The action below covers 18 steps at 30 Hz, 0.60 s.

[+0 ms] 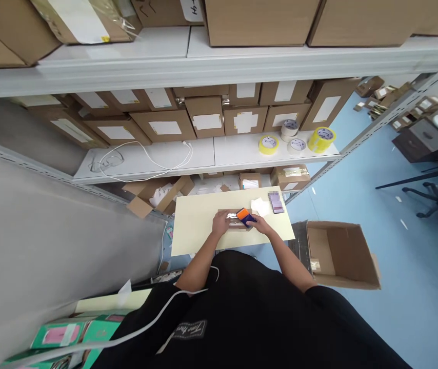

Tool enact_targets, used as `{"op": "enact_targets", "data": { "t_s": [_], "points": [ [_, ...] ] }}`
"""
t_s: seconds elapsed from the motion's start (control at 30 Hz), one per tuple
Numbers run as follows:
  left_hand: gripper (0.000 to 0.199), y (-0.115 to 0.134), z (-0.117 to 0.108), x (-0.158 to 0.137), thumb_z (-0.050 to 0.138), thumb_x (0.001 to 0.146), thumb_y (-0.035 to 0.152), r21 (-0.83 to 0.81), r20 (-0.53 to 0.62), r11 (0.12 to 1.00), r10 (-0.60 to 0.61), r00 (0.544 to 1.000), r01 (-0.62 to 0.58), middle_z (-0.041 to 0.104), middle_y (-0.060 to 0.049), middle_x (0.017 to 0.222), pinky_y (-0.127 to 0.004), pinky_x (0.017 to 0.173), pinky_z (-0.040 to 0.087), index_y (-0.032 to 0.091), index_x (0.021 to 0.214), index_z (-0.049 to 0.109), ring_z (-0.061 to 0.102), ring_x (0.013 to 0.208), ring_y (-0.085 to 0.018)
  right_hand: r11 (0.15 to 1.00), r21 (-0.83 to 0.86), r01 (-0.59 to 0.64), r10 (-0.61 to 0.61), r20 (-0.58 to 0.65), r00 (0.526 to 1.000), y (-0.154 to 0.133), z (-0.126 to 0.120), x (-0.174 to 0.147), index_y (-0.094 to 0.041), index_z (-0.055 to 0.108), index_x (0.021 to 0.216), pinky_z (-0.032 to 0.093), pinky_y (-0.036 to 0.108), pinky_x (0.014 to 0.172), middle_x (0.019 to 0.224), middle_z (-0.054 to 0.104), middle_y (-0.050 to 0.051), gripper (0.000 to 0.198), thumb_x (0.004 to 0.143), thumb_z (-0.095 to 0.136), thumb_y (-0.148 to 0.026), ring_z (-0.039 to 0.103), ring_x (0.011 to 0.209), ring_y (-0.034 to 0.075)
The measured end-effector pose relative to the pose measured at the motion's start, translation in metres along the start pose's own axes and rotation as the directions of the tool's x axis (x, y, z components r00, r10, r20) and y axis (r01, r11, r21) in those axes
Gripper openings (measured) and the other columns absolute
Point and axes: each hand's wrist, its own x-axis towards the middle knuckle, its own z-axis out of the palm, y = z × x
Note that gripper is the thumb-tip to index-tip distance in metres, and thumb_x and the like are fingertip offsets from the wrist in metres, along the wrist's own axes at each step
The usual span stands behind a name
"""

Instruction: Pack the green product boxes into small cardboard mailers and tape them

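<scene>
A person in a black shirt [265, 312] works at a pale yellow table [196, 220], both bare hands meeting over a small brown box [236, 226] with a shiny strip across its top. The right hand [259, 224] has its grip closed on an orange-and-dark-blue pack [244, 216] — tilted, and held above the right part of the box. The left hand [221, 223] lies at the box's left end; how far its grip is closed cannot be told from this angle. Just beyond the right hand, white papers [260, 206] lie next to a purple stack [276, 202], its detail blurred. Behind the table, a white shelf [238, 148] carries a row of labeled cardboard boxes [165, 126], with a looped white cable [168, 168] toward the left and yellow tape rolls [321, 139] and white tape rolls [296, 146] toward the right. Below it, an open carton [173, 193] shows white material inside. A larger open box [347, 246] stands on the blue floor [342, 189] to the right — green boxes [98, 333] sit at lower left.
</scene>
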Motion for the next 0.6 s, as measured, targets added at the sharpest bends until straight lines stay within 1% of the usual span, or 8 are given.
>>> {"op": "enact_targets", "data": {
  "t_s": [0.07,0.13,0.2,0.27,0.33,0.4,0.47,0.6],
  "points": [
    [0.045,0.007,-0.011,0.008,0.044,0.102,0.028,-0.208,-0.055,0.978,0.002,0.998,-0.013,0.070,-0.012,0.140,-0.045,0.119,0.043,0.018,0.136,0.072,0.061,0.134,-0.026,1.000,0.026,-0.001,0.001,0.002,1.000,-0.003,0.002,-0.003,-0.020,0.075,0.108,0.053,0.045,0.100,0.109,0.078,0.007,0.046,0.077,0.079,-0.054,0.069,0.105,0.030],
    [0.042,0.014,-0.022,0.018,0.045,0.102,0.034,-0.402,0.017,0.916,0.022,1.000,-0.013,0.076,-0.010,0.129,-0.040,0.112,0.049,0.017,0.123,0.078,0.068,0.122,-0.024,0.999,0.048,0.000,0.000,0.010,1.000,-0.006,0.004,-0.005,-0.020,0.076,0.108,0.053,0.045,0.100,0.108,0.079,0.006,0.048,0.075,0.080,-0.055,0.069,0.106,0.030],
    [0.039,0.020,-0.031,0.026,0.052,0.098,0.040,-0.516,0.129,0.857,0.055,0.990,0.019,0.081,-0.008,0.117,-0.037,0.104,0.054,0.017,0.110,0.082,0.072,0.111,-0.024,0.999,0.053,-0.004,0.003,0.008,1.000,-0.010,0.006,-0.007,-0.021,0.076,0.107,0.053,0.045,0.099,0.107,0.079,0.006,0.049,0.073,0.082,-0.056,0.070,0.105,0.030],
    [0.037,0.024,-0.038,0.032,0.062,0.091,0.045,-0.563,0.219,0.824,0.071,0.973,0.067,0.083,-0.007,0.103,-0.037,0.095,0.056,0.017,0.098,0.084,0.074,0.099,-0.025,0.999,0.042,-0.017,0.018,-0.008,1.000,-0.015,0.007,-0.008,-0.020,0.077,0.105,0.054,0.045,0.097,0.104,0.079,0.006,0.048,0.072,0.083,-0.055,0.070,0.102,0.030],
    [0.037,0.028,-0.042,0.033,0.070,0.084,0.050,-0.593,0.255,0.800,0.076,0.964,0.094,0.083,-0.005,0.093,-0.036,0.089,0.057,0.017,0.089,0.084,0.074,0.092,-0.025,0.999,0.022,-0.038,0.038,-0.017,0.999,-0.020,0.008,-0.010,-0.019,0.077,0.102,0.055,0.044,0.093,0.099,0.079,0.006,0.047,0.071,0.085,-0.055,0.070,0.097,0.029],
    [0.038,0.031,-0.047,0.032,0.074,0.079,0.053,-0.634,0.232,0.769,0.085,0.969,0.084,0.083,-0.005,0.092,-0.035,0.086,0.057,0.017,0.087,0.085,0.074,0.091,-0.025,0.999,0.009,-0.041,0.042,-0.017,0.999,-0.026,0.008,-0.011,-0.018,0.077,0.098,0.055,0.042,0.089,0.094,0.078,0.005,0.046,0.071,0.086,-0.054,0.069,0.093,0.028],
    [0.039,0.034,-0.055,0.029,0.075,0.078,0.054,-0.662,0.192,0.747,0.099,0.976,0.055,0.083,-0.005,0.097,-0.034,0.087,0.058,0.018,0.089,0.086,0.075,0.094,-0.025,1.000,0.001,-0.013,0.013,-0.037,0.999,-0.033,0.007,-0.012,-0.019,0.077,0.096,0.054,0.041,0.088,0.092,0.076,0.004,0.046,0.070,0.086,-0.055,0.067,0.093,0.027],
    [0.040,0.039,-0.083,0.022,0.075,0.080,0.055,-0.680,0.130,0.733,0.145,0.981,-0.018,0.083,-0.006,0.103,-0.033,0.089,0.058,0.020,0.094,0.087,0.076,0.099,-0.026,0.993,-0.056,0.100,-0.106,-0.105,0.989,-0.053,0.006,-0.013,-0.021,0.076,0.098,0.051,0.040,0.097,0.100,0.076,0.004,0.044,0.072,0.085,-0.055,0.065,0.100,0.027]
  ]
}}
